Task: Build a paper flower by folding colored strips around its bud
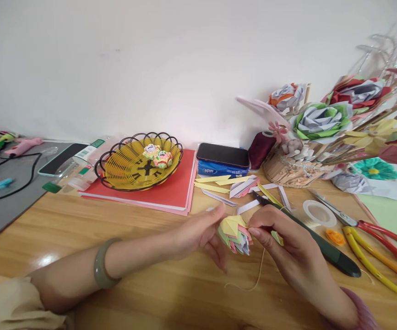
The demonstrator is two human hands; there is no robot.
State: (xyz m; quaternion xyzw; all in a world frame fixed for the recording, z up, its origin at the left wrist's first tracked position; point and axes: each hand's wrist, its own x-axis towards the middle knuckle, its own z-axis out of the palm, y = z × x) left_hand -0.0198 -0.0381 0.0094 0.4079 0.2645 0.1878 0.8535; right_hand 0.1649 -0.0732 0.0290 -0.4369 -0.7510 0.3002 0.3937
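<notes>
A folded paper flower [232, 231] in yellow, pink, green and pale lilac hangs over the table. My left hand [200, 236] grips it from the left, thumb raised along its upper edge. On its right side, my right hand [284, 250] pinches thumb and forefinger together close to the petals. A thin cream thread [260, 270] trails from beneath these fingers and curls onto the tabletop. The exact point pinched is small, and any needle there cannot be made out.
Paper strips [219, 185] lie behind my hands. A yellow basket [133, 172] with two paper flowers stands on red paper [164, 195]. Rightward are a green-handled tool [332, 254], a thread spool [317, 214], scissors [366, 224], yellow-handled pliers [363, 259] and a flower-filled pot [284, 167].
</notes>
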